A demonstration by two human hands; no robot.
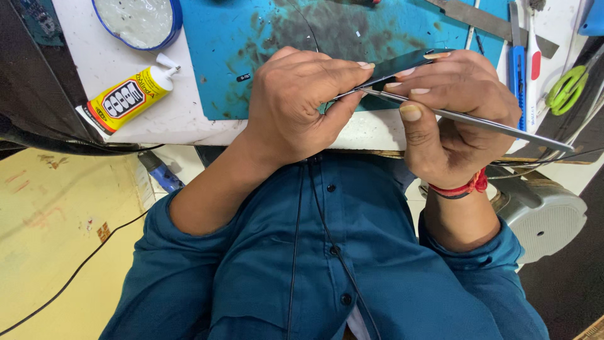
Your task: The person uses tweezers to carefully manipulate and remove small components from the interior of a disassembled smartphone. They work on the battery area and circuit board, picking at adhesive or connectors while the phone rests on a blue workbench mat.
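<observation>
head view: a dark phone screen panel (pixel 402 63) is pinched by left hand (pixel 296 104) fingers; metal tweezers (pixel 465 118) are pinched in the right hand (pixel 453 119).

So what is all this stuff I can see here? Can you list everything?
Flat dark panel: one, black and glossy, held edge-on between both hands.
Thin metal tool: one, silver, tip at the panel's edge.
Work mat: one, teal with dark stains, on the white table.
Glue tube: one, yellow with white nozzle, left of the mat.
Round dish: one, blue rim, top left.
Utility knife: one, blue, right of the mat.
Scissors: one pair, green handles, far right.
Stool: one, grey, lower right.
Shirt: one, teal, buttoned.
Wrist thread: one, red, right wrist.
Left hand: grips the panel.
Right hand: holds panel and tool.
</observation>
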